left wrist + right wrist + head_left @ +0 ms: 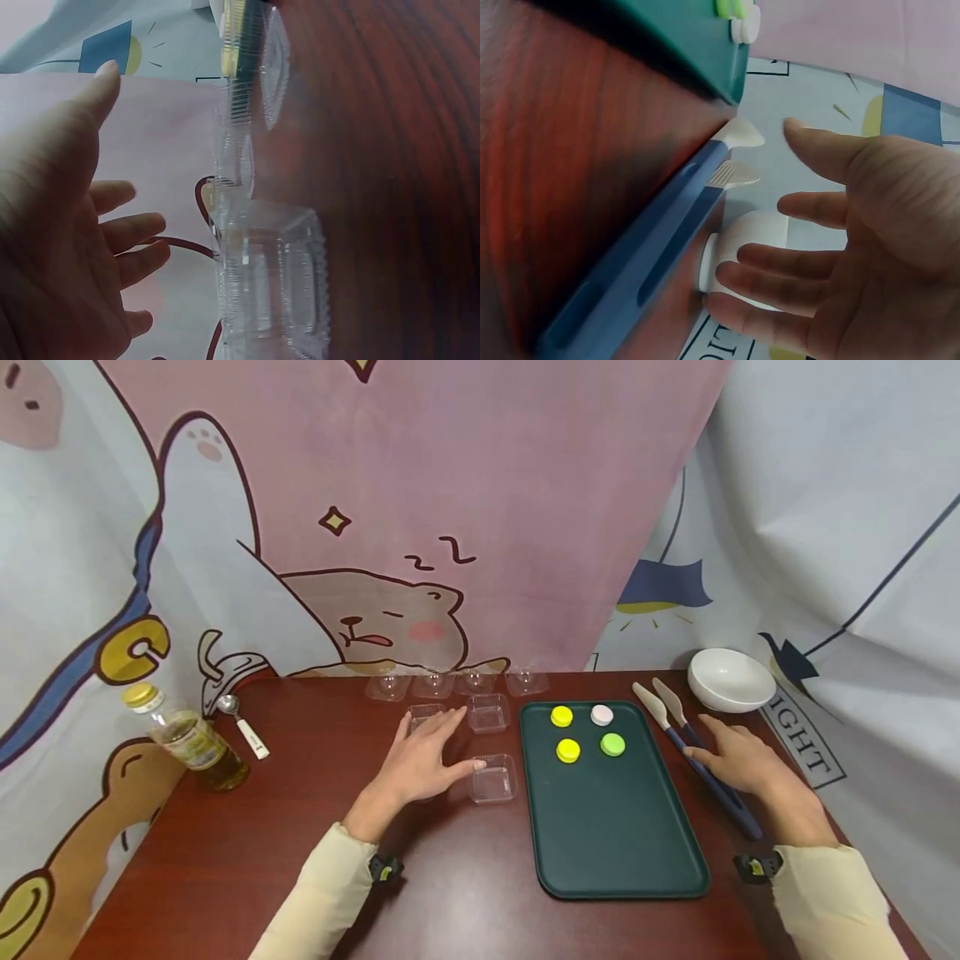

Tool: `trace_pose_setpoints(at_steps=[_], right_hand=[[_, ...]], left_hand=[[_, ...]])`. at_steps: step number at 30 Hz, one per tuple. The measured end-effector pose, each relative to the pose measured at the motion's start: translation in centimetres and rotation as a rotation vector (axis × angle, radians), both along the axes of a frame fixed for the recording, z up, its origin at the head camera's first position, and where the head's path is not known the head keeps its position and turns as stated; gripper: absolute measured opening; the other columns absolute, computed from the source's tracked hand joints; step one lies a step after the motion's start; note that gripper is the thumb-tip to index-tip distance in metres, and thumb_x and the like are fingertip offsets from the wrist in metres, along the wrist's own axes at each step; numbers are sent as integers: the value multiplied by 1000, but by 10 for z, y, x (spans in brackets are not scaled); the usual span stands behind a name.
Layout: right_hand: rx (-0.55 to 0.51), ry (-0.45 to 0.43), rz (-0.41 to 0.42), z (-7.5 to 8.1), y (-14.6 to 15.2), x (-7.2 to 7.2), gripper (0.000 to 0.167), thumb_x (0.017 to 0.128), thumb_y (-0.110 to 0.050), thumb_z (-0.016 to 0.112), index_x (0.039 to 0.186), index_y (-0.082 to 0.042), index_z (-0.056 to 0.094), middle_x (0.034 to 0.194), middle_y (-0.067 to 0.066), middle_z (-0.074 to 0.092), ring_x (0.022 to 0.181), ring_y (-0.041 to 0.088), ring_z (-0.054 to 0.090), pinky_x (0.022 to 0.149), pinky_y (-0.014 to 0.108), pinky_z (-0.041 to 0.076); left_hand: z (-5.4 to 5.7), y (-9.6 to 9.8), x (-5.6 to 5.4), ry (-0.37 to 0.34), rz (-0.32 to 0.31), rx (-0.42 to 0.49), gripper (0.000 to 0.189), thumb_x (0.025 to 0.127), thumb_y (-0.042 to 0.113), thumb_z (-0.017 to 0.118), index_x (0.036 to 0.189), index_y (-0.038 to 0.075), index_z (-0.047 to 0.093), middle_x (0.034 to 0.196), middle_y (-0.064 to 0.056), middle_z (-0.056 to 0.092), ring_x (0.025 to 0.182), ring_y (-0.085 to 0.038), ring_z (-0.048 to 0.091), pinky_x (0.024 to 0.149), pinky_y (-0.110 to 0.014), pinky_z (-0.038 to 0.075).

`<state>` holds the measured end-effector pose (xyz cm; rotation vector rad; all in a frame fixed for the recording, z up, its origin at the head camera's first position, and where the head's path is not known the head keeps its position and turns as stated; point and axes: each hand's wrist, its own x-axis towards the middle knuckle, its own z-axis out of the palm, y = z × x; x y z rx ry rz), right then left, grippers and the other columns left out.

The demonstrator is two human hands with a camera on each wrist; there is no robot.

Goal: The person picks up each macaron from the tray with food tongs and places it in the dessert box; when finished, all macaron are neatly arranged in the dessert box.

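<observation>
Reddish-brown wood forms the worktop (225, 860), with a dark green rectangular tray (618, 835) lying right of its middle. The person's left hand (420, 762) has loosely spread fingers and holds nothing. It reaches over small square tubs of clear ribbed plastic (489, 715), near the tray's left edge; one tub is partly hidden behind the hand. Brushing them with a fingertip could slide or tip them, since they look light and their clear rims blend into the wood. Clear domed plastic lids (433, 683) line the worktop's back edge, where a forward push could jam them against the printed cloth backdrop (525, 527).

The right hand (750, 764), fingers also apart and holding nothing, is at the navy-blue tongs with cream tips (718, 787), between the tray's right edge and the worktop's right edge. Whether it touches them, I cannot tell. Lifting them by one arm might swing the tips into the round white bowl (731, 683) at the back right corner.

Near the tray's back edge sit two yellow macaron-like discs (567, 751), one pale pink disc (602, 716) and one light green disc (612, 744); squeezing too hard could crack them.
</observation>
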<state>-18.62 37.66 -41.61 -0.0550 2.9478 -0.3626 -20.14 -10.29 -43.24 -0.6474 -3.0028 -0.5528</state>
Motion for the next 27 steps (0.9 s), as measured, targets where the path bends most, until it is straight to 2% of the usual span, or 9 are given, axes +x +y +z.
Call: trace_pose_setpoints(at_steps=[6, 14, 22, 27], right_hand=[[18, -15, 11, -9, 6, 4, 83, 95, -36, 69, 146, 19, 33, 133, 50, 43, 121, 66, 43, 92, 75, 41], [6, -78, -24, -19, 7, 7, 87, 92, -39, 72, 144, 20, 33, 129, 49, 45, 116, 63, 47, 91, 74, 42], [35, -96, -34, -26, 6, 7, 86, 91, -38, 73, 142, 20, 35, 122, 47, 47, 110, 59, 51, 88, 71, 45], [68, -63, -35, -30, 7, 4, 79, 95, -36, 68, 141, 19, 37, 118, 45, 49, 105, 58, 53, 83, 68, 47]], left_hand=[[-5, 1, 2, -2, -15, -35, 95, 84, 75, 63, 158, 22, 37, 158, -4, 47, 150, -29, 39, 125, -64, 13], [-16, 8, 7, -7, -23, -38, 98, 80, 77, 66, 157, 22, 41, 156, -4, 50, 147, -31, 42, 124, -63, 14], [-21, 14, 12, -10, -32, -68, 98, 78, 75, 69, 156, 22, 42, 154, -3, 52, 147, -31, 43, 124, -63, 15], [-20, 16, 11, -1, -24, -80, 99, 77, 77, 68, 156, 23, 43, 154, -3, 52, 145, -31, 44, 123, -64, 15]])
